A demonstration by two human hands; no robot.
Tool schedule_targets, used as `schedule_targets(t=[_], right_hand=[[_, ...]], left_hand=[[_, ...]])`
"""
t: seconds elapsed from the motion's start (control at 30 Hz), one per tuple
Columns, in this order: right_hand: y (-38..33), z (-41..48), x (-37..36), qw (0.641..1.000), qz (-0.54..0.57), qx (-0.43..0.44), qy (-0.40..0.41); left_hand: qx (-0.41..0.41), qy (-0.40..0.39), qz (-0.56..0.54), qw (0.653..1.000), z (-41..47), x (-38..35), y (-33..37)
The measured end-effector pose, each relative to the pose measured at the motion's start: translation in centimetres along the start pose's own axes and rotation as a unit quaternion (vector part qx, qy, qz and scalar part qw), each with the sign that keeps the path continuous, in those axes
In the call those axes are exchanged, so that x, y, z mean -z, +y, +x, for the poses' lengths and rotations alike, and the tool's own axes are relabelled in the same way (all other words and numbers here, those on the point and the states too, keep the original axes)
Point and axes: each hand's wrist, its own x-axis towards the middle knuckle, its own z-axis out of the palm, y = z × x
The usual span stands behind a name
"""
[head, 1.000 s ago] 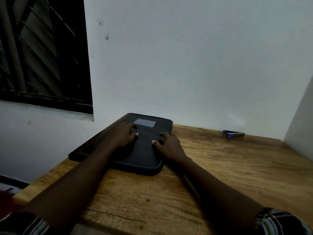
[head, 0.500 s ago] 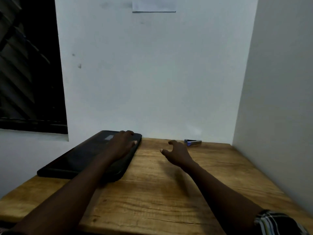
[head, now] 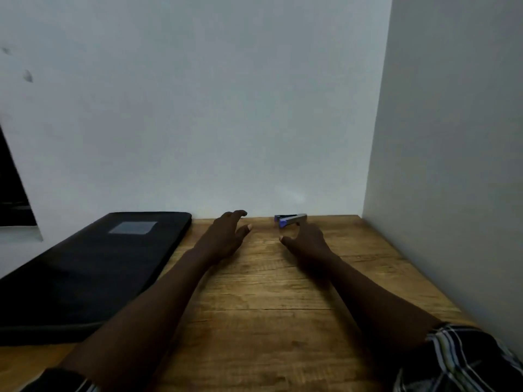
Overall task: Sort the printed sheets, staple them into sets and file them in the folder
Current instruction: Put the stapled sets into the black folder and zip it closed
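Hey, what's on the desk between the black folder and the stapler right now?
In the head view, only the left hand is between the folder and the stapler; the wooden desk there is otherwise bare.

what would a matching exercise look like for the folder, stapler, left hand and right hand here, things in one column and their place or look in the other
Things
1. folder
2. stapler
3. left hand
4. right hand

Place or look
A. blue and silver, at the back of the table
B. open, fingers next to the stapler
C. black, lying flat on the left
D. open, between the folder and the other hand

Pairs: 1-C, 2-A, 3-D, 4-B
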Motion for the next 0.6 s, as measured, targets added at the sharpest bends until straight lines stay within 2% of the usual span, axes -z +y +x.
schedule_targets(t=[0.2,0.3,0.6], right_hand=[[1.6,4.1,-1.5,1.000,0.003,-0.008,0.023],[1.4,6.3,-2.0,1.000,-0.012,0.012,0.010],[1.3,9.5,-3.9,0.991,-0.127,0.046,0.004]], left_hand=[[0.006,-0.024,-0.030,0.999,4.0,-4.5,0.5],[0.008,-0.005,-0.039,0.999,5.5,-6.1,0.1],[0.010,0.031,-0.072,0.997,8.4,-7.2,-1.2]])
